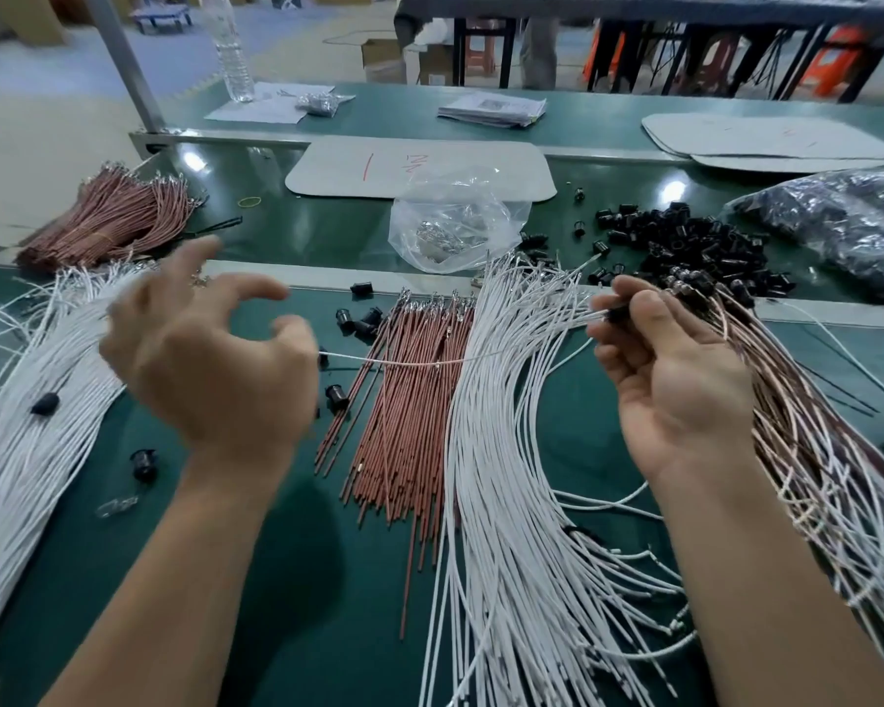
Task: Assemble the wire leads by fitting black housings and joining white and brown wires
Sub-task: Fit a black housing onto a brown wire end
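Between the grips, over a green surface (256, 579): one white wire (404, 360). Right grip (674, 385) pinching a black housing (619, 314) at the wire's end; left grip (210, 359) splayed, touching the wire at the thumb side, hold there impossible to tell. Looks like seating the terminal in the housing. Next, probably: push home, then join a wire from the brown bundle (404, 410) under the grips. Beyond both grips, floor (47, 119) and cartons (381, 58); below the right grip, white bundle (506, 502); just past it, housing pile (685, 242).
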Available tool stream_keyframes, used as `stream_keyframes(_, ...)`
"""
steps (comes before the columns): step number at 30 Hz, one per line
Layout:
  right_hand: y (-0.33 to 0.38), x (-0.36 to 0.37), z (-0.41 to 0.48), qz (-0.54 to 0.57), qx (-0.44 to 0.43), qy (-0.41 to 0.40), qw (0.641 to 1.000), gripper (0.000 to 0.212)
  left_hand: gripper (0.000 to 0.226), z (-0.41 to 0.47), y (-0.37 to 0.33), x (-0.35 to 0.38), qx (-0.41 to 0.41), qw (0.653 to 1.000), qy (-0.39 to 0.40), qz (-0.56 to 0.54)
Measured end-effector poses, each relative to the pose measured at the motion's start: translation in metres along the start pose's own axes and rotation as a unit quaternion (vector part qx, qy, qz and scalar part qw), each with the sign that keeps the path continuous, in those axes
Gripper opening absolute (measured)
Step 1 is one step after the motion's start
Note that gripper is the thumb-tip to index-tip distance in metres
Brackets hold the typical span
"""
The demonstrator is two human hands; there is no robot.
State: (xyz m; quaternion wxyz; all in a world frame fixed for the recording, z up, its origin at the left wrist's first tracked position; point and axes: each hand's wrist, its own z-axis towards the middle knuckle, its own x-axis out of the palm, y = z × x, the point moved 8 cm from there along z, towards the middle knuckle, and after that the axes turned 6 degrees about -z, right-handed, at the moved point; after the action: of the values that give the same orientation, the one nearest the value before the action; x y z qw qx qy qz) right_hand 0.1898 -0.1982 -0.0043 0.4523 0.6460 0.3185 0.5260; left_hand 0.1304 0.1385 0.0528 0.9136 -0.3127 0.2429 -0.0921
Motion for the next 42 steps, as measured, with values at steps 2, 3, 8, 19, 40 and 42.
stream_keyframes(2,-0.004,0.017,-0.008,-0.026,-0.003,0.044,0.999,0.014,0.027,-0.02,-0.041,0.006,0.138,0.986,0.051,-0.084)
stream_keyframes(3,-0.006,0.027,-0.013,-0.049,-0.014,0.069,0.996,0.015,0.029,-0.034,-0.058,0.014,0.189,0.969,0.104,-0.121)
stream_keyframes(8,-0.008,0.059,-0.031,-0.21,-0.137,0.143,0.957,0.016,0.045,-0.076,-0.081,0.051,0.163,0.922,0.296,-0.189)
stream_keyframes(19,-0.011,0.065,-0.041,-0.369,-0.205,0.11,0.9,0.015,0.029,-0.063,-0.043,0.071,-0.021,0.901,0.297,-0.316)
stream_keyframes(40,-0.047,0.13,-0.036,-0.693,0.026,0.211,0.689,0.018,0.028,-0.041,0.017,0.097,-0.28,0.841,0.197,-0.419)
stream_keyframes(42,-0.043,0.117,-0.033,-0.567,0.08,0.183,0.799,0.019,0.029,-0.041,0.013,0.097,-0.267,0.842,0.209,-0.421)
